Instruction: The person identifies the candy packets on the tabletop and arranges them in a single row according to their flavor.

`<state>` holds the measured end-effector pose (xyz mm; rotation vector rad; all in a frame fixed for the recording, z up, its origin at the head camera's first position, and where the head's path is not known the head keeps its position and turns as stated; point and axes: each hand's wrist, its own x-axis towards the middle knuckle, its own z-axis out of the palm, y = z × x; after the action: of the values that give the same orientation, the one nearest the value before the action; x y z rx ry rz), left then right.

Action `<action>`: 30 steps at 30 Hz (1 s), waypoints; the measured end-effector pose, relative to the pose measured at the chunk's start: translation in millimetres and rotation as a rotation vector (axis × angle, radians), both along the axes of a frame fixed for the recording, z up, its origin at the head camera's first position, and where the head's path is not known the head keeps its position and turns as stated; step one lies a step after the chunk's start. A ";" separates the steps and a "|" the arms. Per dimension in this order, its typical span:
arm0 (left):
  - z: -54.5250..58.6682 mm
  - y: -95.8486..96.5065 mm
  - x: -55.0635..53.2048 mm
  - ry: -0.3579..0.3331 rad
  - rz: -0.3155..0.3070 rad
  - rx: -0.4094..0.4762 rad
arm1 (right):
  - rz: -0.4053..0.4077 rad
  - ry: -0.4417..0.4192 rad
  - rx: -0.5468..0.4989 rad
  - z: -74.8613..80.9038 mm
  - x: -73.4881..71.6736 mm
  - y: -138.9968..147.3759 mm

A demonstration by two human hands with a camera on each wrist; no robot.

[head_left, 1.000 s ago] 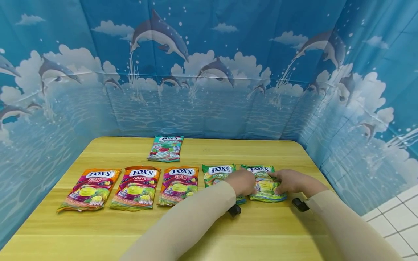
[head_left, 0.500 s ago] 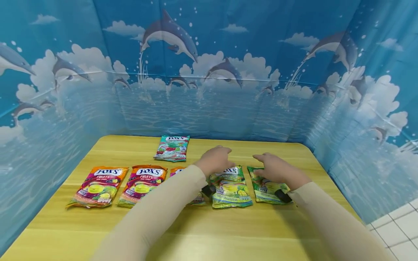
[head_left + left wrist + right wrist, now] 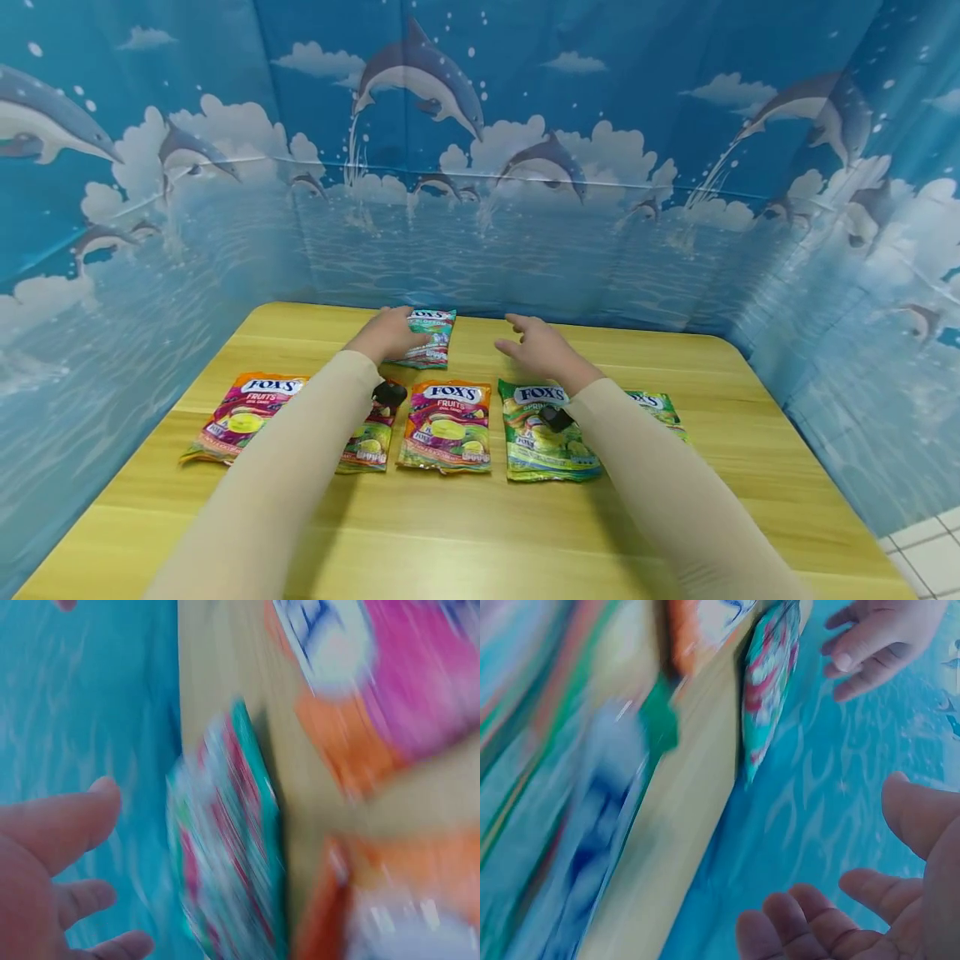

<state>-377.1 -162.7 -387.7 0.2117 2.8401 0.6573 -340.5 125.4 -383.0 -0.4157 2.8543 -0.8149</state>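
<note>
At the table's far side lies a teal FOX'S candy bag [image 3: 435, 348]. My left hand [image 3: 384, 336] hovers over its left part, fingers spread and holding nothing. In the left wrist view the thumb and fingers stand apart from the blurred teal bag [image 3: 225, 847]. My right hand [image 3: 546, 352], also empty with fingers loosely extended, is in the air right of the teal bag, above the top of a green candy bag [image 3: 547, 450]. Another green bag [image 3: 662, 407] is partly hidden by the right forearm. The right wrist view shows both hands around the teal bag [image 3: 769, 690].
Three orange-and-purple fruit candy bags lie in a row at left: one outermost [image 3: 232, 423], a middle bag [image 3: 369, 446] mostly behind the left sleeve, and one beside the green pair [image 3: 447, 429]. A dolphin-print curtain [image 3: 480, 242] hangs behind the wooden table [image 3: 465, 533].
Both hands have left the green bags and moved left toward the teal bag. The left green bag has come to lie straighter in the row. The head view has turned right.
</note>
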 end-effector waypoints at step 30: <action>-22.4 -25.3 -13.0 -0.144 0.102 0.046 | -0.035 -0.197 -0.169 -40.0 -38.1 -101.3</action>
<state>-390.1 -187.9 -410.1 0.0246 2.7138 0.7275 -378.6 24.1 -423.0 -0.2882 2.6286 -1.0460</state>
